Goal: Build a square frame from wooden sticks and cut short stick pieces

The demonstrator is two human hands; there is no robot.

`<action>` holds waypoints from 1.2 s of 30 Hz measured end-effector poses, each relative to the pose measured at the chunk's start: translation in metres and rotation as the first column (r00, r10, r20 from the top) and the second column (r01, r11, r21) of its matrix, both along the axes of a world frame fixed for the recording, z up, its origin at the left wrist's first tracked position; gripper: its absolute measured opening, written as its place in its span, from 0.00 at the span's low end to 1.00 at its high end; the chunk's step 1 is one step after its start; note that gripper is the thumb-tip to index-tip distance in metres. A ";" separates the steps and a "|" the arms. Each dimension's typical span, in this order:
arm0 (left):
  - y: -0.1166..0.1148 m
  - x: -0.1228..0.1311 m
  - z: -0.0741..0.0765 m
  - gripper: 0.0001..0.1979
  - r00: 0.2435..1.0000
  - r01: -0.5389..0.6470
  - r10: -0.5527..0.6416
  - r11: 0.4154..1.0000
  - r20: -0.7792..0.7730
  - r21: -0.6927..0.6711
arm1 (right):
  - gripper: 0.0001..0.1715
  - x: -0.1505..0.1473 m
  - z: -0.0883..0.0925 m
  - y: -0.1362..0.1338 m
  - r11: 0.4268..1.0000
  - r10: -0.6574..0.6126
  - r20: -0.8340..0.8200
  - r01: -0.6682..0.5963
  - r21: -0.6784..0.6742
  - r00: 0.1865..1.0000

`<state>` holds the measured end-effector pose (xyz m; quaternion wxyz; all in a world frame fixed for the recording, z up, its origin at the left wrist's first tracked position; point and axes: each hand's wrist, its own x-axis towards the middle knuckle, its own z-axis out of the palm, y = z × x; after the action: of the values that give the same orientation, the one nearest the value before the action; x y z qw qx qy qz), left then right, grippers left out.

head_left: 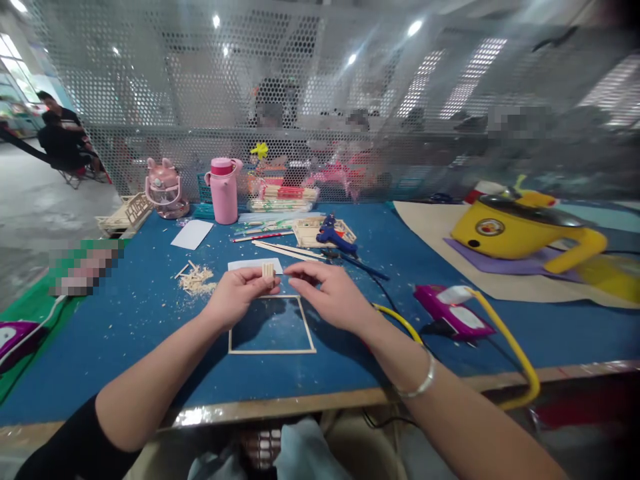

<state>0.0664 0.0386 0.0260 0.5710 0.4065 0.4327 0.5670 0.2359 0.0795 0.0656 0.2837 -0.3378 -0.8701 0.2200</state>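
My left hand [240,293] is closed on a small bundle of short wooden sticks [268,271], pinched between thumb and fingers. Just right of it, my right hand [327,293] hovers with thumb and fingers apart and nothing visible between them. Below both hands, a rectangular frame of thin wooden sticks [273,351] lies flat on the blue table; my left hand hides its upper left part. A white paper strip [240,265] lies behind my left hand. To the left is a pile of stick offcuts and shavings [196,279].
Behind are long sticks [287,251], a blue glue gun [335,235], a pink flask [223,193] and an animal-shaped bottle [167,190]. A purple power strip [453,312] with a yellow cable and a yellow electric pot [515,227] stand right. A perforated metal screen [200,87] rises behind.
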 end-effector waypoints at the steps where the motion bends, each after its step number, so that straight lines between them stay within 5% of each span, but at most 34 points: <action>1: 0.000 0.000 0.000 0.17 1.000 0.004 -0.004 1.000 0.003 0.000 | 0.12 -0.004 0.002 0.001 1.000 -0.015 -0.011 0.015 0.012 1.000; 5: 0.002 -0.003 -0.001 0.15 0.999 -0.021 0.022 0.999 0.029 -0.042 | 0.13 0.007 0.009 0.005 0.986 -0.150 0.280 0.122 0.113 0.948; 9: 0.005 -0.004 -0.002 0.12 0.997 -0.041 0.046 0.996 0.054 -0.077 | 0.15 0.051 -0.001 0.005 0.930 -0.328 0.775 0.330 0.164 0.539; 11: 0.006 -0.003 -0.003 0.11 0.997 -0.036 0.041 0.996 0.063 -0.076 | 0.19 0.071 -0.011 0.004 0.910 -0.331 0.815 0.389 0.143 0.475; 16: 0.005 -0.002 -0.002 0.13 0.996 -0.046 0.052 0.996 0.069 -0.080 | 0.19 0.099 -0.027 0.000 0.922 -0.306 0.703 0.384 0.050 0.642; 20: 0.004 -0.003 -0.003 0.14 0.996 -0.052 0.059 0.994 0.066 -0.096 | 0.17 0.110 -0.032 0.001 0.890 -0.403 0.647 0.441 0.114 0.647; 26: 0.004 -0.002 -0.003 0.16 0.997 -0.043 0.050 0.993 0.065 -0.106 | 0.24 0.113 -0.032 0.001 0.850 -0.420 0.583 0.526 -0.014 0.695; 29: 0.002 -0.001 -0.001 0.17 0.997 -0.044 0.050 0.994 0.067 -0.100 | 0.28 0.112 -0.029 0.000 0.829 -0.481 0.401 0.553 -0.080 0.780; 36: -0.003 -0.001 0.002 0.15 1.000 0.004 -0.005 0.998 -0.023 -0.070 | 0.27 0.085 -0.016 0.002 0.960 -0.119 -0.022 0.110 -0.257 0.993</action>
<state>0.0654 0.0360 0.0277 0.5810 0.3939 0.4579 0.5455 0.3205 0.0819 0.0496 0.2664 -0.4170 -0.8081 0.3195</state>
